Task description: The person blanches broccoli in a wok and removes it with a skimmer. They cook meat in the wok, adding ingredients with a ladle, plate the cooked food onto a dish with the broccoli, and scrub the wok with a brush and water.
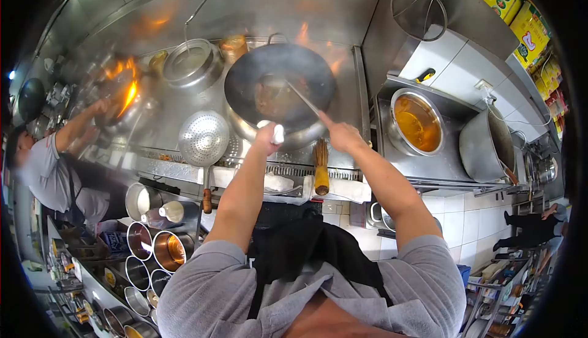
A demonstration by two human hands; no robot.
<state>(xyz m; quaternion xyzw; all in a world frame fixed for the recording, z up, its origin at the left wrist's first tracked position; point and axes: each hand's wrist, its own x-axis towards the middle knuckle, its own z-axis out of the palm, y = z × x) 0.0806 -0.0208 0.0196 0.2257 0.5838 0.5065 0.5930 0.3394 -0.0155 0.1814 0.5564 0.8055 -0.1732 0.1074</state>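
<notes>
A large dark wok [239, 87] sits on the stove burner, with brownish food [274, 98] and steam in its middle. My left hand [265, 137] is closed around a folded white cloth [278, 134] at the wok's near rim. Whether the fingers also grip the rim through the cloth is hard to see. My right hand [343, 136] wraps the handle of a long metal ladle [304, 101], which slants down into the wok; steam blurs its head. Just below, between my hands, lies a bamboo brush [321, 169]. A perforated skimmer [204, 139] rests left of my left hand.
At left, a co-worker [49, 166] handles a flaming wok [119, 96]. A lidded metal pot [193, 62] stands behind the skimmer. To the right are a bowl of orange liquid [418, 123] and a deep pot [487, 145]. Several seasoning containers [139, 240] stand lower left.
</notes>
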